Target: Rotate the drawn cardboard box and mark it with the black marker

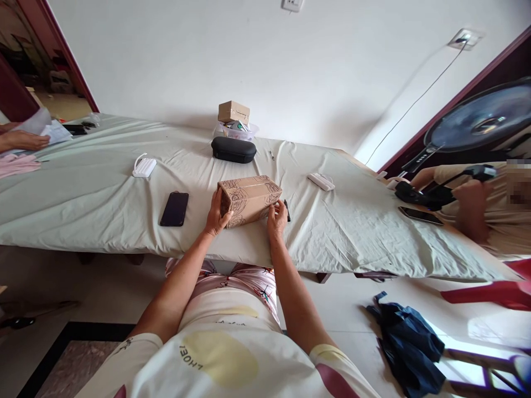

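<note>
Two hands, left hand (216,216), right hand (276,217), grip boxy patterned cardboard carton (249,200).

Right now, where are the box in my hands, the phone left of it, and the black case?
box (251,199), head view, front face.
phone (175,209), head view, screen middle.
black case (233,150), head view, top middle.

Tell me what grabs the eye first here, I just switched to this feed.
A printed cardboard box sits at the near edge of the sheet-covered table, with the left hand gripping its left end and the right hand against its right end. A black phone lies just left of it, a black case lies behind it, and a big fan stands at far right.
</note>
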`<state>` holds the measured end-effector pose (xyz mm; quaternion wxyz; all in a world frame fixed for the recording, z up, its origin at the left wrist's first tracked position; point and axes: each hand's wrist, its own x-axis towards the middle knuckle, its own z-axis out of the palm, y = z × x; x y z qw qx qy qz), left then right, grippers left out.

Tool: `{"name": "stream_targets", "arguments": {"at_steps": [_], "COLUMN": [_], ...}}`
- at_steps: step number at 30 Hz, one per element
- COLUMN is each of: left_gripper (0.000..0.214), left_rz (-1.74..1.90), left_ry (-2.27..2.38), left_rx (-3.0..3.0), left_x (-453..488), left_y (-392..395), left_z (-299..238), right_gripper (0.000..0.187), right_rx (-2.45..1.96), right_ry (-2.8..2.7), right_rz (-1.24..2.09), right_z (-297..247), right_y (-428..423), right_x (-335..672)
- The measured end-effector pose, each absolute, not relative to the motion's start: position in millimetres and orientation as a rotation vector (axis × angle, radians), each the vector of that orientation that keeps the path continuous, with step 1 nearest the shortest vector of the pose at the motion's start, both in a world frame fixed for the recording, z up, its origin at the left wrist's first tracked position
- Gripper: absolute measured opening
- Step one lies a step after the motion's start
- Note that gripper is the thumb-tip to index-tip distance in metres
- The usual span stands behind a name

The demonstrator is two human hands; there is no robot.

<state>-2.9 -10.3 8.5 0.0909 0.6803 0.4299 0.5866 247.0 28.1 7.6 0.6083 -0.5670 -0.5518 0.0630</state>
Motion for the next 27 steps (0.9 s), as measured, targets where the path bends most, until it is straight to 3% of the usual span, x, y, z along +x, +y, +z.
{"name": "stream_targets", "arguments": {"at_steps": [3,6,11,19,27], "left_gripper": [0.067,0.059,0.062,0.097,0.072], "left_rz": [1.775,1.764,1.741,1.943,1.954], "left_ry": [1.324,1.403,1.482,1.623,1.671], "left_rx": [1.905,1.788,1.746,1.824,1.983], "left_x": [-4.8,-7.5,-7.8,0.9,6.8], "left_y": [-6.8,-2.9,-1.9,-11.0,-18.9], "left_z": [6.5,4.1,1.2,7.7,17.6], "right_gripper": [0.039,0.032,0.038,0.054,0.038], "right_rx": [-1.385,-1.405,-1.403,-1.168,-1.119], "right_ry": [-1.383,-1.479,-1.516,-1.370,-1.400], "right_rz": [0.208,0.197,0.185,-0.027,-0.126], "right_z": [-0.1,-7.9,-12.8,10.7,27.5], "right_y": [30.4,30.1,28.3,13.1,-7.2], "right_x": [245.4,240.8,237.7,224.6,220.3]}}
